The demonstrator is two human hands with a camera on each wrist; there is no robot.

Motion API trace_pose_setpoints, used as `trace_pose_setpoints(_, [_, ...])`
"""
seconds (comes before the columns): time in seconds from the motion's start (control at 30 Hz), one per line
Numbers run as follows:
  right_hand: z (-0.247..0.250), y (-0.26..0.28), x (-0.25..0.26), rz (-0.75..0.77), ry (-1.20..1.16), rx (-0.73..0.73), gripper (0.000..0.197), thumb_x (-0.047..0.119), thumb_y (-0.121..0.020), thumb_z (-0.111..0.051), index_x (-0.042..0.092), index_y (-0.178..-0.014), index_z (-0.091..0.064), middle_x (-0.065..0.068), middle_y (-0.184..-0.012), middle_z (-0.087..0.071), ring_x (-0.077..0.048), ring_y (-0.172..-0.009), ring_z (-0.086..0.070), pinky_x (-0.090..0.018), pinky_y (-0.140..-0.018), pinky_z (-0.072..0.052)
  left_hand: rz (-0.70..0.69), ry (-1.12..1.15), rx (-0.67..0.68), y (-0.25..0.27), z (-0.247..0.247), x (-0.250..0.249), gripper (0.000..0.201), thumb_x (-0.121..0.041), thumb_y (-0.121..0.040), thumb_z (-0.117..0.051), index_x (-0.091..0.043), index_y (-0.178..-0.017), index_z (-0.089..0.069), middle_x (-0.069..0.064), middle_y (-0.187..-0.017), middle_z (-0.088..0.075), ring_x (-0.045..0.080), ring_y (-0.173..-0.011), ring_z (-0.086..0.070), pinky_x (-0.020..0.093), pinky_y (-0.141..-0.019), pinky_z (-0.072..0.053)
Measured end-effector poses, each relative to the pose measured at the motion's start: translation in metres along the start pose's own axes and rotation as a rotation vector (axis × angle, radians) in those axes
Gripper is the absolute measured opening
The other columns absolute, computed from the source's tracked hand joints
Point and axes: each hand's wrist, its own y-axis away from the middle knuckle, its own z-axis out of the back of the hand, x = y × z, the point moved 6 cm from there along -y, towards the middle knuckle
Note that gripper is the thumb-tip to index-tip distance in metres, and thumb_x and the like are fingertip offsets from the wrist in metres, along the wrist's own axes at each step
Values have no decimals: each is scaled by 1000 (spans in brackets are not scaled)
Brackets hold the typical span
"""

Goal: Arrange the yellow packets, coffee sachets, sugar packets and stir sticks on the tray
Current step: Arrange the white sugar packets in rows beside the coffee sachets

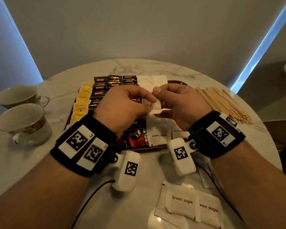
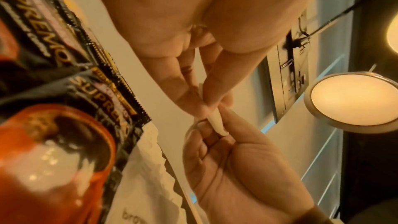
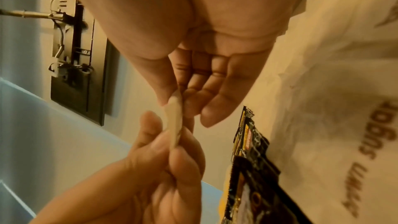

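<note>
Both hands met above the tray (image 1: 153,147), and between them was a white sugar packet (image 1: 156,105). The left hand (image 1: 122,106) pinched its left edge between thumb and curled fingers (image 2: 191,96), while the right hand (image 1: 180,103) pinched the upper right corner with thumb and forefinger; the wrist views showed the packet edge-on, clamped from both sides.

Beyond the fingertips on the tray lay rows of dark coffee sachets (image 1: 106,86), and to the left of the left-hand fingers ran a column of yellow packets (image 1: 82,103). White sugar packets (image 1: 151,81) lay at the far side of the tray just past the right thumb. Below the wrists, nearer the person, a large orange-and-black coffee sachet (image 1: 136,136) lay beside packets marked brown sugar (image 1: 158,133).

To the right of the right hand a heap of wooden stir sticks (image 1: 224,103) rested on the marble tabletop (image 1: 31,162), off the tray. More brown sugar packets (image 1: 188,205) lay loose on the tabletop, well short of the fingers. Two teacups (image 1: 21,116) stood far to the left
</note>
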Motion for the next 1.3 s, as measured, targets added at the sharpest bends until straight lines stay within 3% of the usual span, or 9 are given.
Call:
trace_pose_setpoints(0.17, [5, 0, -4, 9, -52, -64, 16, 24, -96, -69, 12, -85, -69, -5, -75, -67, -18, -67, -64, -30, -60, -55, -4, -60, 21, 1, -3, 0, 28, -2, -81, -83, -27, -92, -82, -8, -106, -78, 14, -88, -76, 29, -73, -63])
trace_pose_setpoints(0.47, [9, 4, -8, -6, -120, -59, 23, 32, -99, -63, 10, -99, -70, -7, -85, -75, -21, -76, -71, -34, -66, -59, -24, 40, 43, -1, 0, -2, 41, 5, -80, -81, -24, -108, -79, -2, -116, -77, 18, -91, -77, 27, -71, -60])
trace_pose_setpoints(0.6, [6, 8, -7, -16, -116, 55, 12, 13, -89, -74, 10, -97, -66, -6, -85, -69, -19, -77, -68, -34, -69, -60, -69, 44, 8, 2, 0, -5, 45, -2, -77, -85, -25, -115, -78, -5, -118, -76, 15, -96, -76, 31, -77, -63])
trace_pose_setpoints(0.7, [10, 9, -5, -17, -109, 51, 13, 10, -87, -74, 7, -99, -68, -6, -87, -71, -17, -78, -69, -33, -71, -61, -28, 145, -14, 2, -2, -4, 33, -13, -79, -85, -19, -110, -78, 2, -108, -79, 23, -96, -77, 39, -81, -64])
trace_pose_setpoints(0.83, [11, 14, -7, -58, -73, 38, 11, 11, -88, -75, 9, -95, -68, -7, -92, -75, -18, -81, -71, -33, -70, -61, -25, 203, -76, 0, 1, -2, 25, 2, -88, -75, -12, -109, -77, 8, -104, -79, 28, -95, -77, 50, -87, -63])
trace_pose_setpoints(0.93, [12, 19, -7, -41, -110, -25, 10, 13, -88, -76, 13, -89, -65, -5, -87, -73, -13, -71, -65, -25, -59, -53, -12, 230, -46, 1, -4, -2, 42, -3, -81, -82, -13, -120, -70, 8, -107, -77, 26, -96, -77, 47, -83, -63])
trace_pose_setpoints(1.03, [18, 27, -5, -54, -184, -77, 12, 9, -88, -75, 13, -96, -66, -2, -80, -72, -12, -66, -61, -25, -58, -53, 6, 218, 5, 5, -12, -3, 48, 7, -78, -82, -9, -120, -66, 3, -84, -73, 23, -81, -75, 41, -77, -65])
trace_pose_setpoints(1.2, [36, 43, 4, -90, 138, -69, 27, 5, -87, -73, 13, -112, -69, -14, -103, -76, -24, -82, -63, -31, -65, -50, 103, 97, 125, 11, -24, -5, 39, 12, -77, -80, -7, -108, -68, 13, -86, -76, 25, -75, -73, 33, -65, -61])
trace_pose_setpoints(1.3, [46, 53, 12, -116, 477, -67, 16, 11, -88, -74, 23, -99, -76, 1, -95, -78, -7, -72, -64, -26, -67, -48, 185, 46, 191, 14, -38, -3, 35, 14, -78, -78, -5, -106, -69, 17, -89, -78, 28, -78, -73, 31, -62, -60])
